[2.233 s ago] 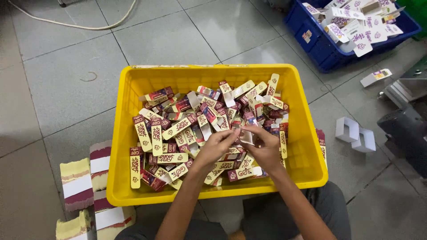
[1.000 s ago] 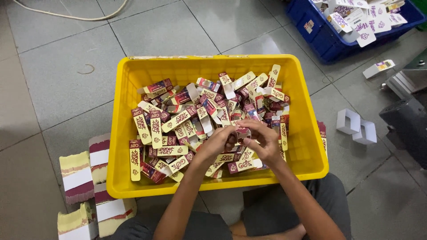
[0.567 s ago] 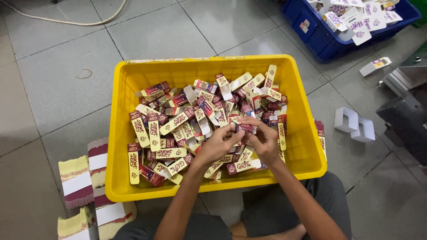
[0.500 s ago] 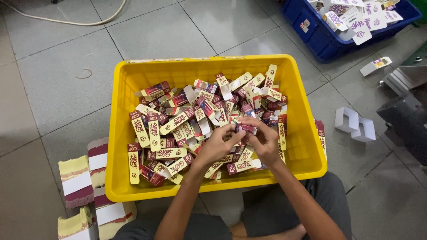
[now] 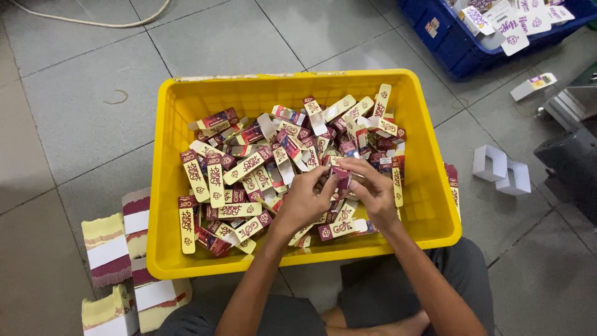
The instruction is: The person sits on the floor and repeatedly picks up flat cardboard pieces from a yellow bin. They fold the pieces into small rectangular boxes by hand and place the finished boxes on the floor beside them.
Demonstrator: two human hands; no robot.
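Observation:
A yellow plastic crate [image 5: 429, 211] sits on the tiled floor, filled with several small maroon-and-cream cartons [image 5: 249, 165]. Above its near right part, my left hand [image 5: 303, 200] and my right hand [image 5: 373, 190] meet around one small maroon carton [image 5: 341, 178]. Fingers of both hands pinch it, and the carton stands roughly upright between them. Most of it is hidden by my fingers. My forearms reach in over the crate's near rim.
Banded stacks of flat cream-and-maroon carton blanks [image 5: 112, 249] lie on the floor left of the crate. A blue crate [image 5: 454, 46] with purple-and-white cartons stands at the far right. Two white folded boxes [image 5: 500, 171] and a dark machine [image 5: 572, 155] are to the right. A cable [image 5: 93, 22] runs far left.
My hands have stayed together over the crate's right part, working the same small carton, with small finger shifts. The view has drifted slightly.

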